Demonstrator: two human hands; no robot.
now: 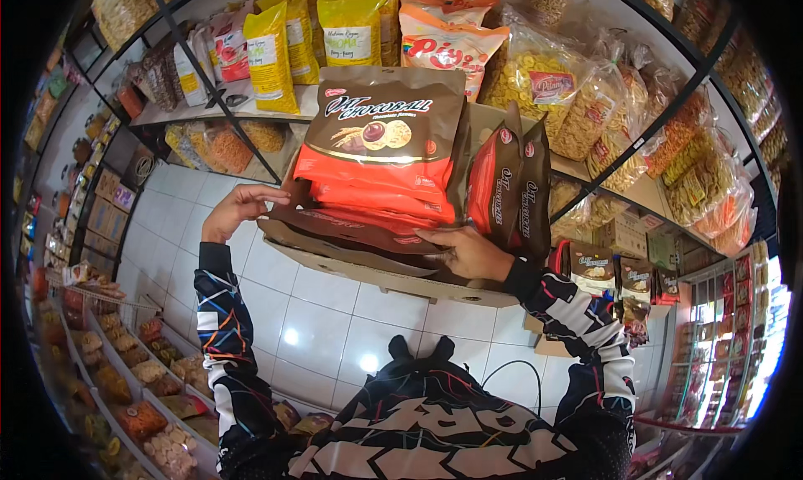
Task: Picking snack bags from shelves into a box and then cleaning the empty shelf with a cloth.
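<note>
An open cardboard box (pixel 351 273) filled with brown-and-red Oat Chocoball snack bags stands before me. One large snack bag (pixel 379 135) faces up at the back, and two side bags (pixel 511 185) are upright along the right. Across the front, a bag (pixel 351 229) lies tilted against the near wall. My left hand (pixel 241 210) is at the box's left corner, fingers stretched out and holding nothing; whether the fingertips touch the box is unclear. My right hand (pixel 473 252) grips the front bag near its right end, some fingers hidden by the packaging.
Behind the box, a shelf (pixel 219 107) holds yellow snack bags (pixel 270 60), orange-and-white bags (pixel 448 47) and clear bags of chips (pixel 539 72). Dark metal shelf posts (pixel 633 138) cross the view. Display bins (pixel 135 379) stand at lower left, above white floor tiles (pixel 307 329).
</note>
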